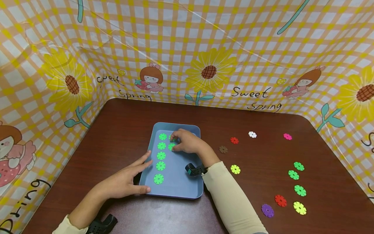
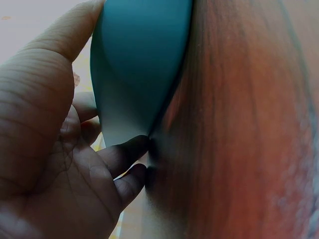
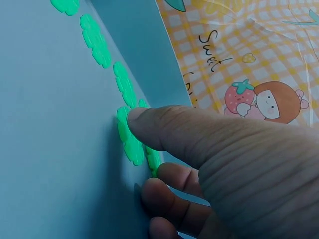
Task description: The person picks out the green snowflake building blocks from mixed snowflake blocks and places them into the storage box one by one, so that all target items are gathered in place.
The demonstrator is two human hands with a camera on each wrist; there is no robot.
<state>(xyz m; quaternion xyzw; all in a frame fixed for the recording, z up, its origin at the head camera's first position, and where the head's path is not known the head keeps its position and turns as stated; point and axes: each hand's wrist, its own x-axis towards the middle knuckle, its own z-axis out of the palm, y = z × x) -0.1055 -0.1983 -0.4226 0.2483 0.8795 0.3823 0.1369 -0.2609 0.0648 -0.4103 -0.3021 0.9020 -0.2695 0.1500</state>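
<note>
A shallow blue-grey tray (image 1: pixel 184 182) lies on the table, with a column of green notched plastic discs (image 1: pixel 161 155) along its left side. My left hand (image 1: pixel 125 180) rests against the tray's left edge, thumb at the near left corner and fingers spread along the rim. In the left wrist view, two fingertips (image 2: pixel 132 152) touch the foot of the outer wall. Inside the tray, my right hand (image 1: pixel 188 142) reaches to a second, shorter column. Its thumb (image 3: pixel 142 122) touches one green disc (image 3: pixel 130 144); the other fingers are by another disc, partly hidden.
Right of the tray lie loose discs: brown (image 1: pixel 223 149), red (image 1: pixel 234 140), white (image 1: pixel 252 134), pink (image 1: pixel 287 136) and yellow (image 1: pixel 235 169). Farther right are several green discs (image 1: pixel 300 190), plus a purple disc (image 1: pixel 267 210). A checked cloth (image 1: pixel 175 42) rises behind the table.
</note>
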